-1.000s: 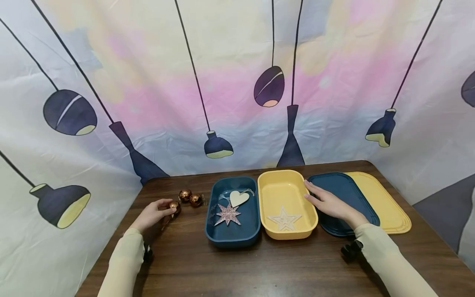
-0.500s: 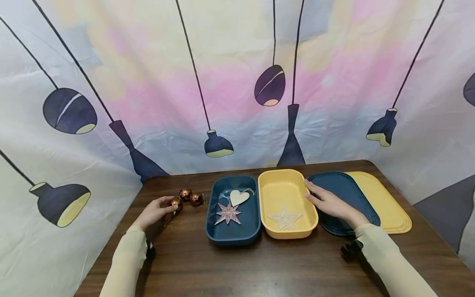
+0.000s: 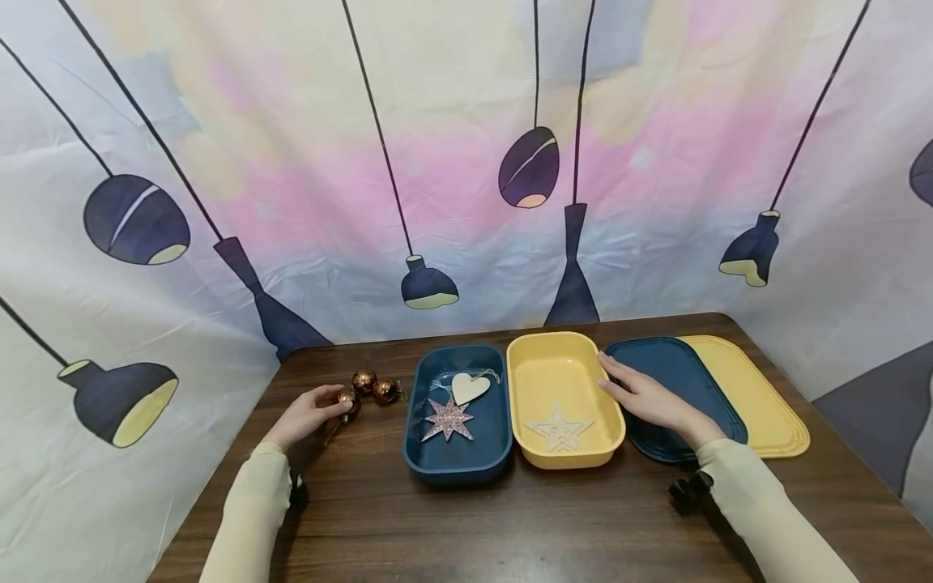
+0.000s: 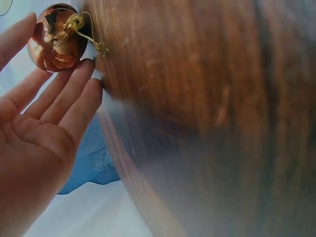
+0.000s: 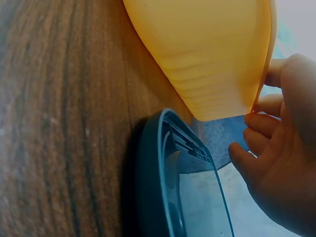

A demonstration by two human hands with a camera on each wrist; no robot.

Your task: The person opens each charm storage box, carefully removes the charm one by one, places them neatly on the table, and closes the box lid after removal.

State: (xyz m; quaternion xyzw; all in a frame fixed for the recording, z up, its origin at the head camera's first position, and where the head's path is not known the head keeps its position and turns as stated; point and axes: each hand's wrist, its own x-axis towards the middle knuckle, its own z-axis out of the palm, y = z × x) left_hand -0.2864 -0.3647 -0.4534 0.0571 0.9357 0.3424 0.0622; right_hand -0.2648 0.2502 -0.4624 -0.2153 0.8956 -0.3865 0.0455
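My left hand (image 3: 304, 414) pinches a shiny copper bauble (image 4: 58, 38) between its thumb and fingers at the left side of the table. The bauble has a gold cap with a thin loop of string. Right behind it lie two more copper baubles (image 3: 375, 387). My right hand (image 3: 652, 399) touches the right rim of the yellow box (image 3: 564, 460), its fingers nearly straight. A clear glittery star (image 3: 560, 431) lies in that box. Against its left side stands the blue box (image 3: 455, 472), containing a pink glitter star (image 3: 448, 419) and a cream heart (image 3: 470, 389) with string.
A blue lid (image 3: 681, 380) overlaps a yellow lid (image 3: 765, 405) at the right of the brown table (image 3: 466, 534), partly under my right hand. A cloth backdrop (image 3: 466, 202) printed with lamps hangs behind the table.
My left hand has shifted slightly right with the bauble, bringing it closer to the other two. My right hand has stayed at the yellow box's rim.
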